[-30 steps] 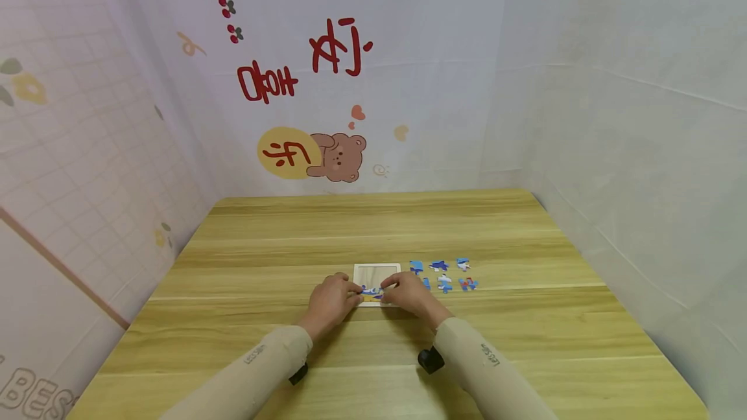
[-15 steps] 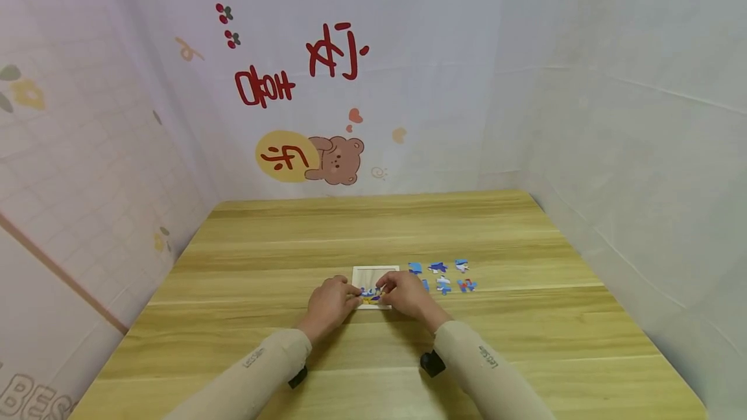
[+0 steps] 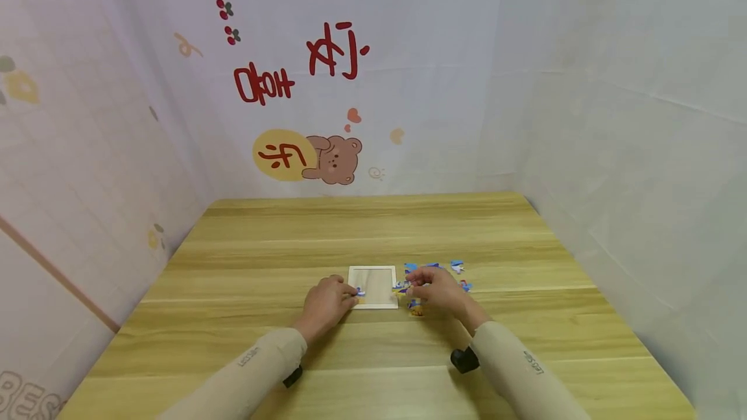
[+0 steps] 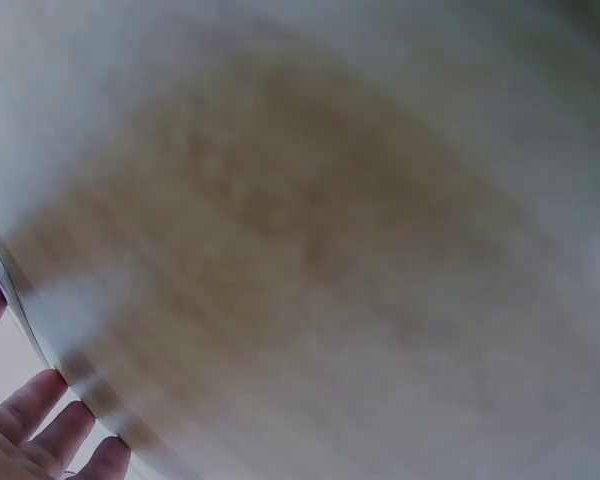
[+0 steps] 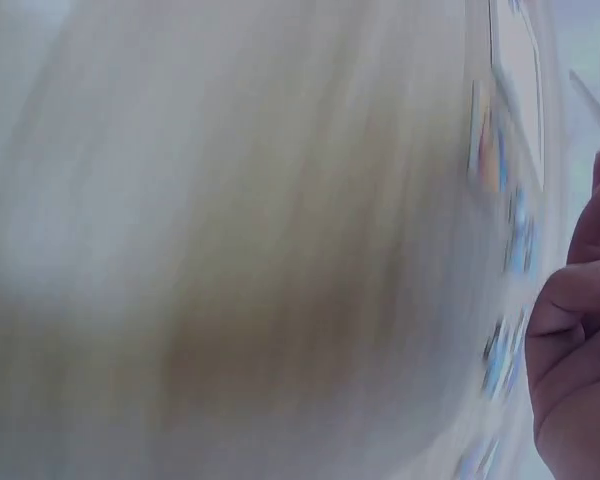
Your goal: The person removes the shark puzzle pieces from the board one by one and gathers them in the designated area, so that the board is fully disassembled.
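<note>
My right hand [image 3: 438, 287] pinches a blue, white and yellow jigsaw piece [image 3: 400, 288] just past the right edge of a white puzzle frame [image 3: 373, 307]. In the right wrist view its fingers [image 5: 580, 300] are bent, with a thin piece [image 5: 588, 95] at the tips. My left hand [image 3: 328, 302] rests at the frame's lower left, its fingertips touching the edge beside another jigsaw piece [image 3: 360, 292] inside. The frame's remaining inner area shows a bare tray. In the left wrist view, fingers [image 4: 60, 435] lie at the edge, slightly spread.
Several loose jigsaw pieces lie right of the frame, including a blue and white one [image 3: 458, 267] and an orange and blue one [image 3: 415, 308] nearer me. My right hand partly covers others. The wooden table [image 3: 292, 232] meets fabric walls behind and at the sides.
My right hand has moved right, out of the frame, taking a jigsaw piece from its bottom row. An orange and blue piece now shows below that hand. My left hand has barely moved.
</note>
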`<state>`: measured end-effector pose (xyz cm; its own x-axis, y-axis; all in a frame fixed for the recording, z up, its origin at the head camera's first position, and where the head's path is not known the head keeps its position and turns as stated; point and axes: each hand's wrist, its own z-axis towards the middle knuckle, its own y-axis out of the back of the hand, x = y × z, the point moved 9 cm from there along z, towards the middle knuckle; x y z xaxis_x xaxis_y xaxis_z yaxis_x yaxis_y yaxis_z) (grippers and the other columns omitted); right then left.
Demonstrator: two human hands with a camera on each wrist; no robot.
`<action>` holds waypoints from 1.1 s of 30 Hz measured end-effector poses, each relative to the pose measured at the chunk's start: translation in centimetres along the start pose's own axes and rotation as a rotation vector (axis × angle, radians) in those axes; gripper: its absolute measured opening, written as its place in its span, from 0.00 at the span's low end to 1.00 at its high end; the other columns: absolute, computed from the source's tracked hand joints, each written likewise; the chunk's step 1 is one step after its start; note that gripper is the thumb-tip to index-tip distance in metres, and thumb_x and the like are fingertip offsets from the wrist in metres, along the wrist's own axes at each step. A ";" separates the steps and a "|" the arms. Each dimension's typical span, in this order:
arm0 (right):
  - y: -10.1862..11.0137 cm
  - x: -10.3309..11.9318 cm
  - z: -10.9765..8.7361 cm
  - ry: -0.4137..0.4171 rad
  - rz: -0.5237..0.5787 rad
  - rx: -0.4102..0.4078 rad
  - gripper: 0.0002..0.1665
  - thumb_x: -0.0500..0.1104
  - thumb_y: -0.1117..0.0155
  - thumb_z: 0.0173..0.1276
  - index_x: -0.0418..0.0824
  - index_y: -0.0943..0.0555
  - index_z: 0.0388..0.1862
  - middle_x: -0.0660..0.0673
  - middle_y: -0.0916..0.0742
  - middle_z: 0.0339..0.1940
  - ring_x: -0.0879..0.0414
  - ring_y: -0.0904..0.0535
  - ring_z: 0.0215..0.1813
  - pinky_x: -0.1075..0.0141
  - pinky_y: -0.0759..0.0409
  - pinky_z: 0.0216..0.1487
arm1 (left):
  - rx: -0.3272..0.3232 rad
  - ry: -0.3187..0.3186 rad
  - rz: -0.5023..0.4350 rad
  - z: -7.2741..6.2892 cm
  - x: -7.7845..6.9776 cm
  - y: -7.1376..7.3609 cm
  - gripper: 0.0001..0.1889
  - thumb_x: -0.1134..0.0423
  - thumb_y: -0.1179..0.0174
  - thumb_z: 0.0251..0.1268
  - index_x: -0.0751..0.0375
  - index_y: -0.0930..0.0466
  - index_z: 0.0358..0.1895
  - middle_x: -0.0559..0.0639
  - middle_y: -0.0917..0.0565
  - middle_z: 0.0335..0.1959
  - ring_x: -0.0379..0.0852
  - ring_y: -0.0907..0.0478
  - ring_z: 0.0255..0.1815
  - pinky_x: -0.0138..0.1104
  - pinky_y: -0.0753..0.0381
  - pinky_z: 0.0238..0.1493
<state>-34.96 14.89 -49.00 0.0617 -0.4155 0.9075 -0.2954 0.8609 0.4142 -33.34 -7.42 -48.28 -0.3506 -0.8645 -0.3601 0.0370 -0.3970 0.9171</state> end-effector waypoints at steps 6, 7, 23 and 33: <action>2.8 -2.3 -2.0 -0.034 -0.019 0.004 0.17 0.39 0.28 0.63 0.34 0.18 0.49 0.46 0.19 0.36 0.54 0.26 0.36 0.64 0.23 0.33 | 0.008 -0.005 -0.002 0.0 -0.1 0.0 0.08 0.57 0.32 0.63 0.54 0.09 0.42 0.61 0.18 0.53 0.62 0.20 0.52 0.56 0.21 0.44; 3.1 -2.6 -2.3 -0.039 -0.012 0.013 0.18 0.39 0.28 0.63 0.34 0.18 0.49 0.45 0.19 0.36 0.54 0.25 0.36 0.64 0.22 0.33 | 0.008 -0.009 -0.001 0.1 -0.1 0.0 0.08 0.57 0.32 0.63 0.54 0.09 0.42 0.60 0.18 0.53 0.62 0.20 0.52 0.56 0.21 0.43; 5.1 -5.0 -3.6 -0.079 -0.054 0.041 0.15 0.36 0.30 0.64 0.32 0.19 0.48 0.45 0.18 0.34 0.54 0.26 0.33 0.65 0.25 0.31 | -0.007 -0.005 -0.032 0.0 -0.4 0.2 0.07 0.59 0.31 0.61 0.55 0.09 0.40 0.58 0.17 0.50 0.59 0.20 0.48 0.54 0.21 0.40; 3.1 -1.3 -1.9 -0.020 -0.087 -0.003 0.15 0.36 0.35 0.67 0.32 0.18 0.51 0.47 0.20 0.30 0.55 0.28 0.27 0.65 0.28 0.28 | 0.003 0.008 -0.029 0.1 0.0 0.1 0.09 0.56 0.31 0.62 0.54 0.10 0.42 0.58 0.18 0.51 0.59 0.20 0.50 0.54 0.21 0.42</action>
<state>-34.16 18.66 -48.79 0.0682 -0.4945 0.8665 -0.2866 0.8222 0.4918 -33.46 -7.42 -48.15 -0.3436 -0.8551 -0.3882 0.0242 -0.4213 0.9066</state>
